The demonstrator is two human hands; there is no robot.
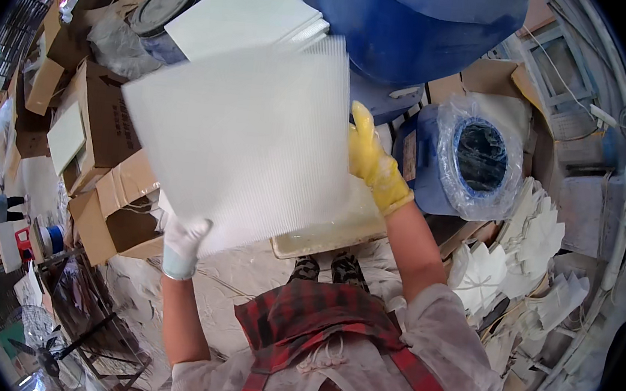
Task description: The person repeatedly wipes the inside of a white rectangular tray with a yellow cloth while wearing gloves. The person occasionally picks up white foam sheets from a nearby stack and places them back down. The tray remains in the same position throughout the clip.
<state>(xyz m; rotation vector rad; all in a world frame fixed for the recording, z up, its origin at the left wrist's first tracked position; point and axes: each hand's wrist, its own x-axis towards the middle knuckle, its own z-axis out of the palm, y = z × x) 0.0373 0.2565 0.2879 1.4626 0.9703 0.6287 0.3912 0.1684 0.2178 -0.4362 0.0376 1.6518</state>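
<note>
A large white ribbed sheet (242, 143), probably plastic, is held up in front of me, slightly blurred and tilted. My left hand (183, 247), in a white glove with a pale blue cuff, grips its lower left edge, thumb on the face towards me. At the right edge is my right hand (379, 170) in a wet yellow rubber glove; one digit points up along the edge and the other fingers are partly hidden by the sheet. Beneath the sheet shows a shallow pale tray (323, 243), apparently holding liquid. Behind it lies a stack of white sheets (244, 15).
A big blue drum (419, 32) stands at the far side. To its right sits a blue container (437, 158) with plastic wrap round its opening. Cardboard boxes (105, 123) crowd the left; bundles of white pleated pieces (482, 280) lie right. A fan (49, 355) stands lower left.
</note>
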